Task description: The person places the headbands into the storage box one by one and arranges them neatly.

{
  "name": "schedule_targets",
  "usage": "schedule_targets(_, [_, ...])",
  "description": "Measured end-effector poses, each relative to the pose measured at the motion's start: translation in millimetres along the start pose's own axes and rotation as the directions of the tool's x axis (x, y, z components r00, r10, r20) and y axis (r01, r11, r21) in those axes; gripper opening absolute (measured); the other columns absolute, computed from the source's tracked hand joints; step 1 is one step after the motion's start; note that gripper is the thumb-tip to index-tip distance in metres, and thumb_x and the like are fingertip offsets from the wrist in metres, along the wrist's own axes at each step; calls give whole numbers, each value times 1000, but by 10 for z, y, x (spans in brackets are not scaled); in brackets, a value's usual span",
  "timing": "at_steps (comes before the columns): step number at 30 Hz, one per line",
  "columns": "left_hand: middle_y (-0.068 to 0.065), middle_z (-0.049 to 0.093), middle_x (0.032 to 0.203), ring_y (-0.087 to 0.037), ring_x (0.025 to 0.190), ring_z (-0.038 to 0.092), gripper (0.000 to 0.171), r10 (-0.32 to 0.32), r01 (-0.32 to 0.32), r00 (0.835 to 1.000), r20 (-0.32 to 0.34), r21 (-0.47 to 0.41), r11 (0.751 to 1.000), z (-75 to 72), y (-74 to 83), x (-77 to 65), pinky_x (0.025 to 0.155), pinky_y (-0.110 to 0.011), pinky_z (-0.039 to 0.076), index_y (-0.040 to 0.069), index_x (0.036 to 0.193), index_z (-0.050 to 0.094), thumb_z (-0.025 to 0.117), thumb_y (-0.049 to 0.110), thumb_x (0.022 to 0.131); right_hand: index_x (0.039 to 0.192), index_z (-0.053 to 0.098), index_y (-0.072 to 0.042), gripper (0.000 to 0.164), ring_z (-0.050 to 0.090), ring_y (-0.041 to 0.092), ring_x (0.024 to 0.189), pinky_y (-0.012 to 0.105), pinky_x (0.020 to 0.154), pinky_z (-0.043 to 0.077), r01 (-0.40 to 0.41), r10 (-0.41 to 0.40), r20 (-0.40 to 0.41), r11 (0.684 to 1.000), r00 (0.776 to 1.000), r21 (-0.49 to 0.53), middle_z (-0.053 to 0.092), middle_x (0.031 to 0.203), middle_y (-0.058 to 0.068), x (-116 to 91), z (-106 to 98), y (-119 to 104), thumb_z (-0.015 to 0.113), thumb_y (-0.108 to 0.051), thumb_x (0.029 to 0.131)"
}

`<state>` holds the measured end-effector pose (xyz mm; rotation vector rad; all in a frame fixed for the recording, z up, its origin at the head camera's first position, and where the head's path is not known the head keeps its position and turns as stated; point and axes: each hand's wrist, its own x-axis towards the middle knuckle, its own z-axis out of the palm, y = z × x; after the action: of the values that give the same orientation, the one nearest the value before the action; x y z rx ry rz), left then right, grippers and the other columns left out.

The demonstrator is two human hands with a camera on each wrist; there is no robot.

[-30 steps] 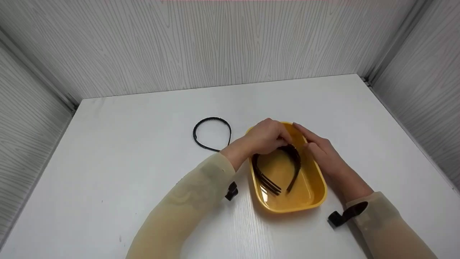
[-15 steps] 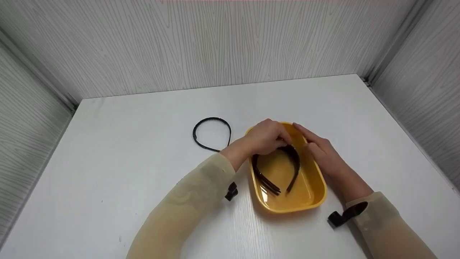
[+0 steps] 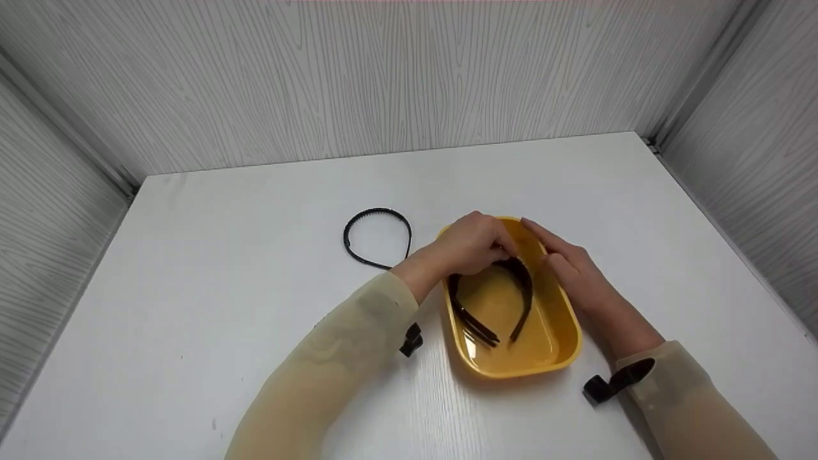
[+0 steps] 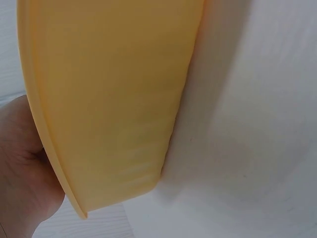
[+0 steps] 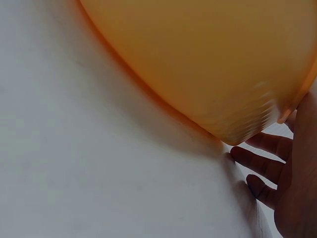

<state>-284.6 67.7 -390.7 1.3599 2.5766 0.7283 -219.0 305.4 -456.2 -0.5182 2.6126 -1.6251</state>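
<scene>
A yellow plastic basin (image 3: pixel 572 342) stands on the white table. My left hand (image 3: pixel 470 243) reaches over its left side, fingers curled down on the top of a bundle of black headbands (image 3: pixel 526 287) inside. The bundle's thin ends point toward me. Fingertips of that hand are partly hidden. On the basin's right wall, my right hand (image 3: pixel 578 275) holds the rim, its thumb over the edge and its fingers along the outside. The right wrist view has those fingers (image 5: pixel 260 163) spread by the basin's corner.
Another black headband (image 3: pixel 347 237), with small teeth along its inner edge, lies flat on the table (image 3: pixel 223 275) left of the basin, partly behind my left wrist. Pale wood-grain panels (image 3: pixel 383 76) enclose the table at the back and both sides.
Inside the basin, the headband bundle has shifted very slightly left at its right side, and its left ends lie closer together. Both hands stay almost where they were.
</scene>
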Motion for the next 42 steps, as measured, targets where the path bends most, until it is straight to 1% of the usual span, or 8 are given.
schedule_targets(5, [6, 80, 110, -11, 108, 71, 19, 0, 0, 1000, 2, 10, 1000, 6, -13, 10, 97, -20, 52, 18, 114, 86, 70, 14, 104, 165, 39, -33, 70, 36, 16, 153, 19, 120, 27, 7, -7, -2, 1000, 1000, -11, 42, 166, -7, 4, 2, -2, 35, -2, 102])
schedule_targets(14, [5, 80, 111, -12, 107, 71, 19, 12, -13, 1000, 9, 18, 1000, 1, -9, 23, 96, -21, 52, 18, 115, 85, 70, 14, 105, 165, 39, -37, 70, 34, 14, 154, 21, 122, 26, -24, 24, 4, 1000, 1000, -14, 40, 166, -11, 1, 4, -12, 35, -4, 103])
schedule_targets(21, [6, 80, 111, -13, 108, 71, 19, 18, -19, 1000, 22, 52, 998, -6, 0, 38, 97, -22, 52, 19, 115, 86, 70, 15, 105, 166, 38, -34, 70, 34, 14, 154, 21, 122, 26, -23, 23, 1, 999, 1000, -33, 40, 166, -10, 7, 1, -3, 35, -3, 104])
schedule_targets(24, [6, 79, 113, -13, 110, 70, 19, 16, -17, 999, 29, 52, 998, -6, 2, 42, 97, -22, 52, 19, 116, 85, 70, 16, 105, 166, 37, -35, 70, 34, 14, 154, 21, 121, 26, -25, 26, 6, 999, 1000, -23, 40, 166, -11, 3, -4, 1, 34, -4, 104])
schedule_targets(30, [6, 79, 115, -14, 113, 70, 20, -7, 6, 999, 44, 32, 999, -8, 9, 43, 97, -21, 52, 20, 118, 84, 70, 16, 105, 167, 35, -34, 67, 37, 18, 152, 21, 120, 30, 8, -9, 29, 999, 1000, 39, 41, 166, -9, -13, -21, 15, 34, -6, 107])
schedule_targets(35, [5, 79, 117, -14, 113, 71, 21, -2, 0, 999, 47, 45, 999, -8, 16, 42, 98, -23, 53, 20, 119, 84, 69, 16, 106, 166, 36, -35, 68, 38, 18, 152, 20, 120, 30, 22, -22, 20, 1000, 1000, 21, 40, 167, -8, -10, -21, 32, 35, -6, 106])
schedule_targets(42, [5, 79, 116, -15, 112, 71, 20, 15, -17, 999, 38, 50, 999, -7, 14, 45, 97, -24, 54, 20, 118, 84, 69, 17, 106, 169, 33, -27, 66, 37, 18, 153, 20, 119, 30, 20, -21, 27, 1000, 999, 13, 40, 167, -9, -8, -21, 10, 34, -4, 106])
